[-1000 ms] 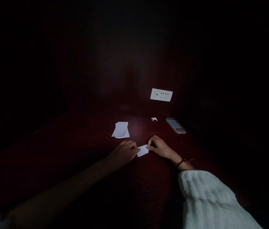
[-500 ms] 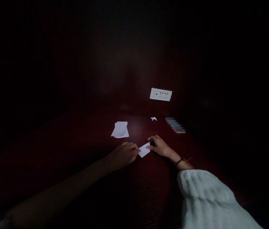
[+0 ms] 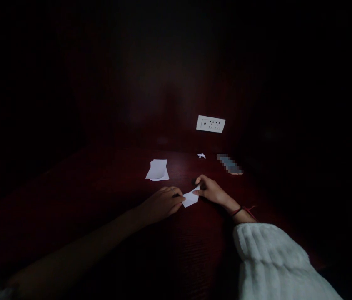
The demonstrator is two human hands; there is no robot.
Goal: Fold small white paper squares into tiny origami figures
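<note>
A small piece of white paper (image 3: 190, 199) is held between both hands just above or on the dark red table. My left hand (image 3: 163, 203), with a ring on one finger, pinches its left corner. My right hand (image 3: 210, 190) grips the upper right corner between thumb and fingers, and that corner bends upward. Beyond my left hand lies a loose stack of white paper sheets (image 3: 157, 170). Whether the right hand's edge of the paper is folded over is hidden by the fingers.
A small folded or crumpled white paper piece (image 3: 201, 156) lies near the back wall. To its right is a phone (image 3: 229, 164) with a blurred-out screen. A white socket panel (image 3: 210, 124) is set in the dark wall. The surroundings are very dim.
My right hand has shifted slightly right and up, lifting its corner of the paper so that the sheet now bends. My left hand has moved a touch to the right.
</note>
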